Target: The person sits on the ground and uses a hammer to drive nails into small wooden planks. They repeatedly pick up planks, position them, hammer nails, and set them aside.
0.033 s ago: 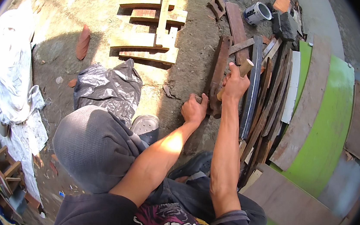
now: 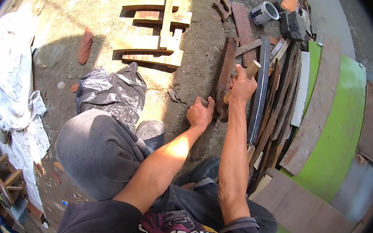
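My right hand (image 2: 243, 87) is wrapped round a thick, light-brown wooden stick (image 2: 253, 69), whose pale cut end sticks out above the fist. Its lower end reaches the near part of a long, dark reddish-brown wood beam (image 2: 226, 68) lying on the ground. To the left of that near end, my left hand (image 2: 200, 114) is closed, thumb and fingers together beside the beam. Something small and dark (image 2: 204, 102) shows at its fingertips, but I cannot make out what it is.
Several dark wood strips (image 2: 280, 94) and green panels (image 2: 341, 122) lie to the right. Farther off are a handsaw (image 2: 224, 7), a paint can (image 2: 264, 14) and a dark stone block (image 2: 294, 27). Slatted yellowish wood pieces (image 2: 150, 45) and a black plastic bag (image 2: 115, 89) lie to the left.
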A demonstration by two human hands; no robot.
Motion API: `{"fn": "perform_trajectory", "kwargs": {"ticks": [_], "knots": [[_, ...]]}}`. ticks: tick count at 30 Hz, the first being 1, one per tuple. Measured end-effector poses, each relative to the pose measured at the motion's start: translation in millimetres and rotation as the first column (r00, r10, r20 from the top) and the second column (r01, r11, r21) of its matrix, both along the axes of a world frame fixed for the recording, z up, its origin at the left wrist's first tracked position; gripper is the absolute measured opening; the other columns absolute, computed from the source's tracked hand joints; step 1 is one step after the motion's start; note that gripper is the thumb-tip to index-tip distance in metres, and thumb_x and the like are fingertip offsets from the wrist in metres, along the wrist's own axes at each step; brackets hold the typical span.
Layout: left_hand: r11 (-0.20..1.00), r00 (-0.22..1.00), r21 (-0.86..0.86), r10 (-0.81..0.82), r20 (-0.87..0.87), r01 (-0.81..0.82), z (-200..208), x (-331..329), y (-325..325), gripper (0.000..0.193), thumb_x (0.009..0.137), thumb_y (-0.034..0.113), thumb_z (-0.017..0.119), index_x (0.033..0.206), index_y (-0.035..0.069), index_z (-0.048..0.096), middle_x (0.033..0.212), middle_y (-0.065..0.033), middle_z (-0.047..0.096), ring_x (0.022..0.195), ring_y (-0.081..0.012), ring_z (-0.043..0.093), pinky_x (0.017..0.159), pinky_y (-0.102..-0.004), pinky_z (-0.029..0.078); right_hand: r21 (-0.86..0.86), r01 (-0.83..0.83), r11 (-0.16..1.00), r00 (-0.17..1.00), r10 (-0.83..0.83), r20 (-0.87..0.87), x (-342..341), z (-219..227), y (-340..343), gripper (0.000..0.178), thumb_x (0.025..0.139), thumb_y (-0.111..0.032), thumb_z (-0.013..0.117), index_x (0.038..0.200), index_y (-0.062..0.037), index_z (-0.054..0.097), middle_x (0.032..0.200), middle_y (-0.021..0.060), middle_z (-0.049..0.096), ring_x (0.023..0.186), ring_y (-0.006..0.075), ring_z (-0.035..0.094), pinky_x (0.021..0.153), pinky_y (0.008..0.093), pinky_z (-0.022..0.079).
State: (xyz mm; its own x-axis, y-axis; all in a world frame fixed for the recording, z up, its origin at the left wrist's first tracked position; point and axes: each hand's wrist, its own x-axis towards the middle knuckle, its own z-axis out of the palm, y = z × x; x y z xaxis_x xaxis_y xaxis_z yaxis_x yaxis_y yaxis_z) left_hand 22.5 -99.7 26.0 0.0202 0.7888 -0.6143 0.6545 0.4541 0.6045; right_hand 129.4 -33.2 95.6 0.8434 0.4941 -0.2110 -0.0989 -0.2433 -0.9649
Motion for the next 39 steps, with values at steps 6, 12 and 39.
{"fn": "perform_trajectory", "kwargs": {"ticks": [6,12,39], "knots": [[0.988,0.989,-0.056,-0.146,-0.004,0.145,-5.5,-7.7,22.9,0.059,0.093,0.055,0.051,0.112,0.0,0.064,0.104,-0.0307,0.068,0.103,-0.0474,0.065,0.09,-0.0546,0.049,-0.071,-0.061,0.996,0.997,0.064,0.043,8.7,-18.7,18.8,0.025,0.084,-0.02,0.073,0.076,-0.0069,0.053,0.055,-0.0003,0.046,0.04,0.0111,0.042,0.04,0.0299,0.034],[0.957,0.986,0.245,-0.164,0.022,0.154,-7.9,12.4,82.1,0.045,0.094,0.041,0.056,0.119,0.003,0.057,0.121,-0.0162,0.06,0.12,-0.035,0.054,0.099,-0.0479,0.045,-0.088,-0.096,0.992,0.993,0.09,-0.071,14.3,-11.3,22.1,0.028,0.085,-0.024,0.074,0.072,-0.0066,0.055,0.055,0.0008,0.05,0.043,0.012,0.047,0.044,0.0297,0.038],[0.669,0.854,0.533,-0.441,-0.276,0.518,-71.2,168.2,231.0,0.038,0.09,0.037,0.057,0.116,0.01,0.064,0.125,-0.0134,0.057,0.12,-0.0322,0.052,0.1,-0.0483,0.039,-0.105,-0.223,0.969,0.846,0.139,-0.515,44.1,35.2,56.4,0.042,0.098,-0.036,0.057,0.07,-0.0049,0.058,0.068,0.0052,0.062,0.058,0.0114,0.053,0.056,0.0252,0.041]]}}
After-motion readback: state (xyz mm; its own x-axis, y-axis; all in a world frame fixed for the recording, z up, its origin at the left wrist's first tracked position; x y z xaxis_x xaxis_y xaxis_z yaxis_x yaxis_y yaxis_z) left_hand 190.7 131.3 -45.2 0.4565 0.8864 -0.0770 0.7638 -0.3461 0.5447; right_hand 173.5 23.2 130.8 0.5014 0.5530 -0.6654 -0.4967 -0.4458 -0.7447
